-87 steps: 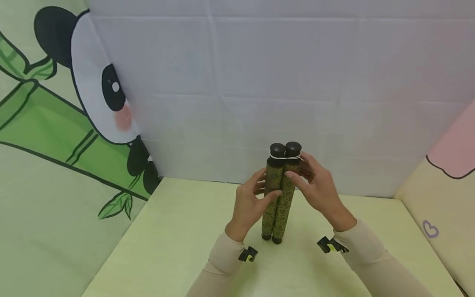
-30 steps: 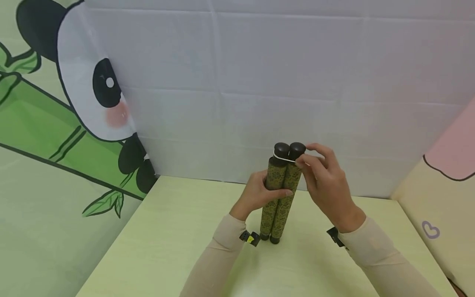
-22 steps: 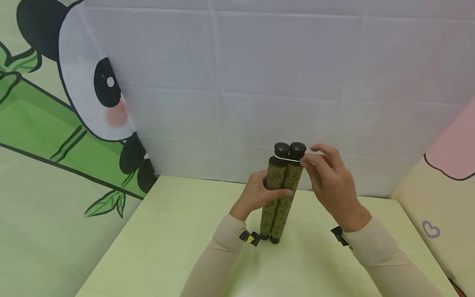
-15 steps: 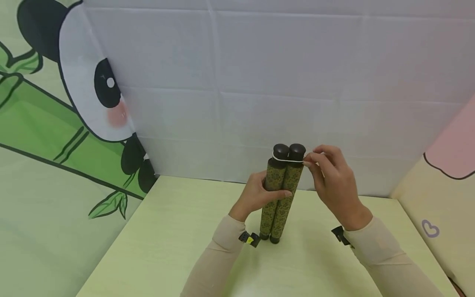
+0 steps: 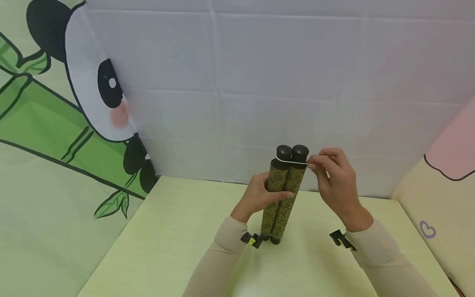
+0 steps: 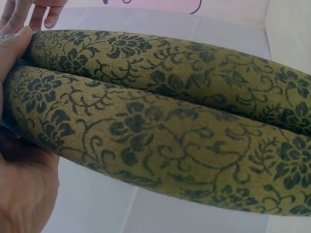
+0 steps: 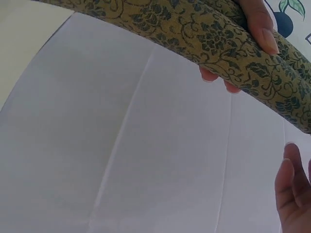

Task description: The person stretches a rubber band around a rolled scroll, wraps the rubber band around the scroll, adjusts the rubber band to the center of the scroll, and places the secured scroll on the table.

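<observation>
Two slim scrolls [image 5: 277, 179], covered in olive-gold brocade with dark flowers, stand side by side with black end knobs [image 5: 299, 152] at the top. My left hand [image 5: 256, 196] grips both around the middle, thumb across the front. A thin white elastic band [image 5: 291, 162] loops around the knobs' necks and is drawn out to the right. Its right end is pinched between the thumb and index finger of my right hand [image 5: 335, 181]. The brocade [image 6: 194, 126] fills much of the left wrist view. In the right wrist view the band is not visible.
The scrolls' lower ends are close above or on the pale yellow-green table [image 5: 178, 231]; contact is hard to tell. A white cloth wall [image 5: 237, 82] stands behind. A panda-and-bamboo print [image 5: 92, 82] covers the left side. Both sleeves carry small black wrist mounts [image 5: 252, 240].
Earliest, both hands held the scrolls, with the band snug around the knobs. Since then my right hand has taken the band and pulled it rightward, away from the right knob. The left hand keeps its grip.
</observation>
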Action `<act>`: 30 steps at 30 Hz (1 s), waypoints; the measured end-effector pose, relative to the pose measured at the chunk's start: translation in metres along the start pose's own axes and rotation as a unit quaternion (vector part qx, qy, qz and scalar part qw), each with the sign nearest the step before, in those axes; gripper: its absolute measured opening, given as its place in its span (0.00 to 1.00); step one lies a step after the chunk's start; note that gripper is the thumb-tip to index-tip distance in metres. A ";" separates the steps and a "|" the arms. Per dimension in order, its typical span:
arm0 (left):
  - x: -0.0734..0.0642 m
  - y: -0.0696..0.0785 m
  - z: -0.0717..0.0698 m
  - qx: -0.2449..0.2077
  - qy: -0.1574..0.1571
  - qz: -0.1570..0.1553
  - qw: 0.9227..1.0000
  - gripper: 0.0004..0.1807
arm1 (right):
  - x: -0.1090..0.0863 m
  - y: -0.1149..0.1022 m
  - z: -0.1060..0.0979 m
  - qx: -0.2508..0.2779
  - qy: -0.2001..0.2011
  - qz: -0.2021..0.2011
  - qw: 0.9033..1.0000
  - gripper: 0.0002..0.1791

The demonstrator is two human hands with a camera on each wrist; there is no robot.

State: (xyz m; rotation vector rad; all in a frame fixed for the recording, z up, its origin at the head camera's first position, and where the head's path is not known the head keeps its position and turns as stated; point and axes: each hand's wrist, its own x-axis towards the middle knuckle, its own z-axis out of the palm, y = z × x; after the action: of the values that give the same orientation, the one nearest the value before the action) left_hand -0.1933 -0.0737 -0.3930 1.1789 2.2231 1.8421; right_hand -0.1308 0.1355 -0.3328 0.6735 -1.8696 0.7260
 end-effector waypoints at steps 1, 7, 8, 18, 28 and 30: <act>0.000 0.000 0.000 0.001 0.000 0.001 1.000 0.20 | 0.000 0.000 0.000 0.009 0.004 0.007 1.000 0.11; 0.001 -0.004 0.002 0.006 0.003 0.004 1.000 0.20 | 0.000 0.000 -0.002 0.064 0.021 0.071 0.995 0.10; 0.002 -0.004 0.002 0.008 0.005 0.003 1.000 0.20 | 0.000 0.000 -0.002 0.070 0.022 0.083 0.994 0.10; 0.011 -0.007 0.003 0.020 0.018 0.009 1.000 0.21 | 0.005 -0.002 0.011 0.061 0.051 0.010 0.997 0.06; 0.028 -0.014 0.008 0.023 0.034 0.009 0.999 0.22 | 0.025 0.007 0.021 -0.063 0.030 -0.058 0.996 0.06; 0.032 -0.015 0.009 0.027 0.037 0.008 0.999 0.22 | 0.026 0.009 0.022 -0.058 0.021 -0.052 0.997 0.07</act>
State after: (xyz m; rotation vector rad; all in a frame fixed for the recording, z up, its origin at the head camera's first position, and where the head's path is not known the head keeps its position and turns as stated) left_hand -0.2197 -0.0488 -0.3949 1.1578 2.3222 1.8732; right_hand -0.1597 0.1219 -0.3182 0.6706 -1.8081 0.5555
